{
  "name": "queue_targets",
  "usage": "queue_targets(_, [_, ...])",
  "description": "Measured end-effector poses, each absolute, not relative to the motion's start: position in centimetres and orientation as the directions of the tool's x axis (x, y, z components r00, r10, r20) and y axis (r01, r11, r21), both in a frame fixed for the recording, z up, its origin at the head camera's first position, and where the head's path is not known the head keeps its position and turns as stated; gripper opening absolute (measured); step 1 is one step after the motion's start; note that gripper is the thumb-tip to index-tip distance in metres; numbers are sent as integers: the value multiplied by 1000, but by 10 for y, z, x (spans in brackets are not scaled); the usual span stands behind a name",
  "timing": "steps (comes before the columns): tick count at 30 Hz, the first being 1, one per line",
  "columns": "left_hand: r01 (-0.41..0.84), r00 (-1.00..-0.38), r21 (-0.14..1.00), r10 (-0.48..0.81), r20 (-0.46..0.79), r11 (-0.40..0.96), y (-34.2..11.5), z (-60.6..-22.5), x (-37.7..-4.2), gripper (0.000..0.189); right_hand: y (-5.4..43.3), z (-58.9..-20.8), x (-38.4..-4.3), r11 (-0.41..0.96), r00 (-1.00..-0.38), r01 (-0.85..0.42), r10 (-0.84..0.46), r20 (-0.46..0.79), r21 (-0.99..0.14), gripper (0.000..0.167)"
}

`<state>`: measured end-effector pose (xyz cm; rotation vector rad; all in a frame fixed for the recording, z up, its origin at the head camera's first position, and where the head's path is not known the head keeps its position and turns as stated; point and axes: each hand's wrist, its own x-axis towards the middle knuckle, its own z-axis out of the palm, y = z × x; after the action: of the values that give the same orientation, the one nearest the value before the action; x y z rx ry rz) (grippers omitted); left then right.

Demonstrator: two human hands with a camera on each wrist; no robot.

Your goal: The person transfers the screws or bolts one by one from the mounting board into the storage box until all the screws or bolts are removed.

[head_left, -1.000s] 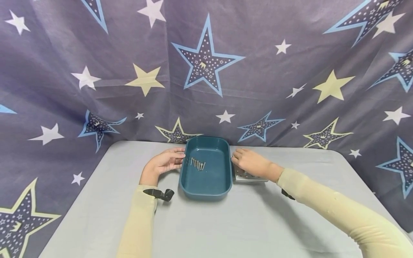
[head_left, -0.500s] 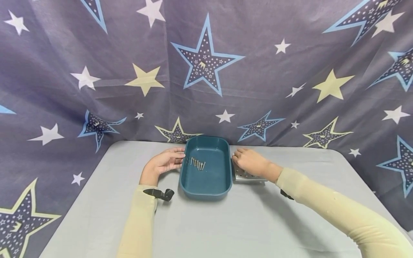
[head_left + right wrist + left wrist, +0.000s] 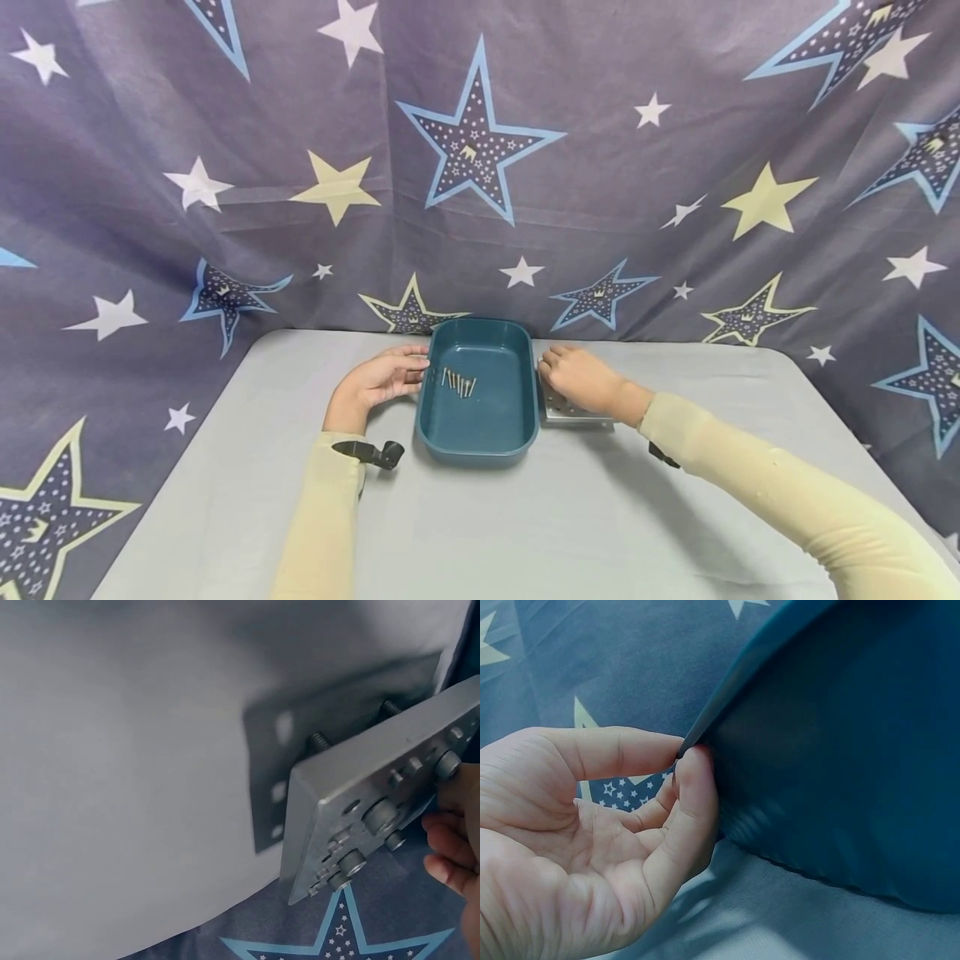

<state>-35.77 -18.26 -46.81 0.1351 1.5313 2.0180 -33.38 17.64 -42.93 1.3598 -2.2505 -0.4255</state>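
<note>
In the left wrist view, my left hand pinches the rim of a blue rectangular tray between thumb and fingers. The tray stands in the middle of the table in the head view, with several small screws lying inside toward its left. Right beside it is a thick metal plate, raised over the table, with bolts set in holes through its face. My right hand is over the plate's tray-side end, fingers curled at a bolt; its fingertips are largely hidden.
The pale grey table extends in front of the tray and to both sides. A dark star-patterned curtain hangs right behind its back edge. Threaded bolt ends stick out beneath the plate, above its shadow.
The plate's right end has shifted slightly left beneath my right hand, and the right forearm has moved a little left with it. My left hand, the tray and the screws stay put.
</note>
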Motion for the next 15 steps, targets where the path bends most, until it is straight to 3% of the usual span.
queue_targets(7, [-390, -817, 908, 513, -264, -155, -182, -467, -357, 42, 180, -431, -335, 460, -385, -733, -888, 252, 501, 19])
queue_targets(15, [-388, -814, 907, 523, -254, -164, -182, -468, -358, 38, 183, -433, -335, 492, -425, -714, -870, 250, 498, 16])
